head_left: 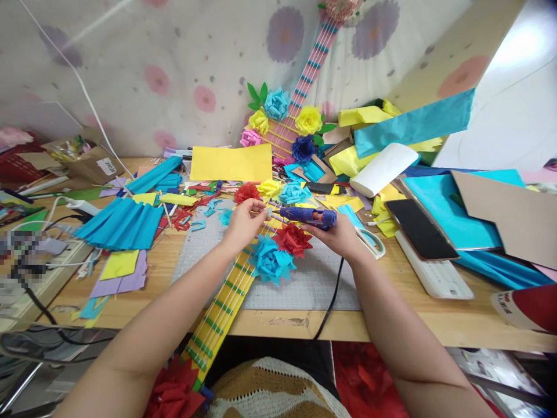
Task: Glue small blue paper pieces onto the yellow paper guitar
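Nearest the person, a large red paper flower (176, 390) sat at the lower end of a yellow paper guitar (230, 296) with green frets and white strings. The guitar's neck slanted over the edge of the wooden surface (418, 325), and its body lay on a grey gridded cutting mat (304, 297). A light-blue paper flower (270, 259) and a pointed red paper flower (293, 239) stood on the guitar's near side. The right hand (342, 235) was wrapped around a dark-blue glue gun (304, 216), its black cord (334, 299) trailing down over the edge. The left hand (245, 223) had its fingertips drawn narrowly together just beside the nozzle; whether they gripped anything could not be told. To the right lay white-handled scissors (375, 244) and a black phone (421, 227). Farther back stood a yellow paper sheet (230, 164) and a pink guitar (317, 58) with teal frets, leaning against a flower-patterned wall covering (117, 49).
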Demonstrator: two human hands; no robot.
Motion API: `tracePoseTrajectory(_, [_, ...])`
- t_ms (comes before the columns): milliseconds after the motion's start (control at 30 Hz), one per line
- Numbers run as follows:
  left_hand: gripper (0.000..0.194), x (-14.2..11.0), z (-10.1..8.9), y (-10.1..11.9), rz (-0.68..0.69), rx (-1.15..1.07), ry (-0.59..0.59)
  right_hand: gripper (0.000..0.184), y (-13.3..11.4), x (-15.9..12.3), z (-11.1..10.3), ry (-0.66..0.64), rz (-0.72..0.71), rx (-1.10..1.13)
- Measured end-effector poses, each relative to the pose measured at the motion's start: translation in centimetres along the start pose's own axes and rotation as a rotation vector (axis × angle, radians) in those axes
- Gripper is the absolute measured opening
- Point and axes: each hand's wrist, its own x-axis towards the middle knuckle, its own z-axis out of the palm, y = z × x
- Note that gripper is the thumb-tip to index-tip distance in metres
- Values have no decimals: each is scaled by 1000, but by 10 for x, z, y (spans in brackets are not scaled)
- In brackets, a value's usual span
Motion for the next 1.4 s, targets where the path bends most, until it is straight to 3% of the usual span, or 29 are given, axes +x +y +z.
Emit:
tracePoseTrajectory(333, [11, -4, 2, 5, -36, -14, 13, 38, -2, 2, -2, 10, -14, -77])
tracePoseTrajectory(1400, [9, -2, 1, -2, 108, 44, -12, 41, -4, 3, -2, 42, -18, -126])
